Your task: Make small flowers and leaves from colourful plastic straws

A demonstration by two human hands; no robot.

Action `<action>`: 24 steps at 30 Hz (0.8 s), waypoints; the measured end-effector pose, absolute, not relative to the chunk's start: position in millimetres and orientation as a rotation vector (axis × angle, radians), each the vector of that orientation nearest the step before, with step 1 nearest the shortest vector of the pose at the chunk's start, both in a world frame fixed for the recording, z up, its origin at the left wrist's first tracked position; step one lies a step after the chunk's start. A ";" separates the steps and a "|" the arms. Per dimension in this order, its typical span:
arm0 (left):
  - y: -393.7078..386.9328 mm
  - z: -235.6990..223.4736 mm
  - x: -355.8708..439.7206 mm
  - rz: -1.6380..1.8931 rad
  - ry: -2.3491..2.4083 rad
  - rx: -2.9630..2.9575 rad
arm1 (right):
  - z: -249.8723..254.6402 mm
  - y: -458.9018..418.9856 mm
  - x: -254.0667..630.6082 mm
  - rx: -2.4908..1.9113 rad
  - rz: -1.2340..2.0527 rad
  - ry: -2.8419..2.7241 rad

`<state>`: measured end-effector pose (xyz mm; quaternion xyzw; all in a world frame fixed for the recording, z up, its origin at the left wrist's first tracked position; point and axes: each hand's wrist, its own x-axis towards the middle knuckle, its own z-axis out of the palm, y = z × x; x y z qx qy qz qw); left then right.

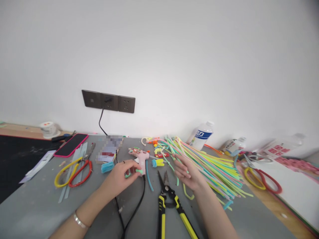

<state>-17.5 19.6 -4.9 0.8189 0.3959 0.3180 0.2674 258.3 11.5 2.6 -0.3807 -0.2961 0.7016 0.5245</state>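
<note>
My left hand pinches a short, bent piece of green pipe cleaner, part of it hidden behind the fingers. Just beyond that hand, a pale pink glue gun lies with its black cord running toward me. My right hand has its fingers curled at the near end of the pipe cleaner bundle. A thin green pipe cleaner passes through those fingers. Between my hands lie pruning shears with yellow and black handles, blades apart. A blue pipe cleaner rests beside the glue gun.
Red-and-yellow scissors lie at left over translucent glue sticks, near a pink-edged phone. Another pair of scissors is at right. A white bottle stands by the wall. Small blue and yellow-blue bundles lie mid-table.
</note>
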 end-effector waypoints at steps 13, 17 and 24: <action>18.4 -5.9 -14.7 0.951 1.051 2.010 | 0.7 6.9 232.4 -0.827 1.648 -0.613; 16.7 -7.5 -11.6 0.994 1.043 1.898 | -1.4 0.9 213.1 -0.849 1.628 -0.750; 15.1 -4.9 -10.3 1.026 1.049 1.889 | -4.3 9.0 222.6 -0.527 1.589 -0.440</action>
